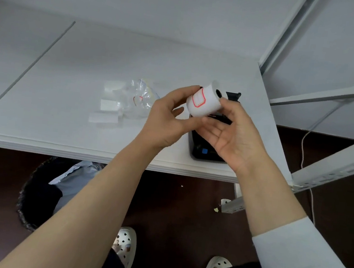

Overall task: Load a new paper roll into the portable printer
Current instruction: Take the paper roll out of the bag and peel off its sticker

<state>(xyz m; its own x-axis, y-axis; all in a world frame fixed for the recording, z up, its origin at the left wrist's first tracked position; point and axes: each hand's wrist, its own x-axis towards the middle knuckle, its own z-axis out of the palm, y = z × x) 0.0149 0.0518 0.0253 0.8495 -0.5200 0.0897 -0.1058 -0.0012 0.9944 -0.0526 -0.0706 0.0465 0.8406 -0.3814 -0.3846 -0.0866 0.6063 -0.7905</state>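
Paper roll: the white paper roll [204, 101] is held in the air, a little right of the centre of the frame, just above the printer. Its dark core hole faces up and to the right. A red-edged sticker sits on its side, and it seems to hold the loose end down.

Hands: both hands hold the roll between them. The left hand [169, 119] has its fingertips on the sticker side. The right hand [231, 131] supports the roll from below and from the right, with the palm turned up.

Printer: the black portable printer [205, 150] stands on the white worktop [67, 77] near its front right corner, mostly hidden behind the hands. Its lid [233, 95] seems to stand open behind the roll, but I cannot see the paper bay.

Wrapper: a crumpled clear plastic wrapper [138, 98] and some white paper strips [105, 112] lie on the worktop, left of the hands.

Step in hand: I judge the roll is unwrapped and the person is preparing its free end.

Next move: probably to peel the sticker, free the end, then lower the roll into the bay with the paper feeding in the correct direction.
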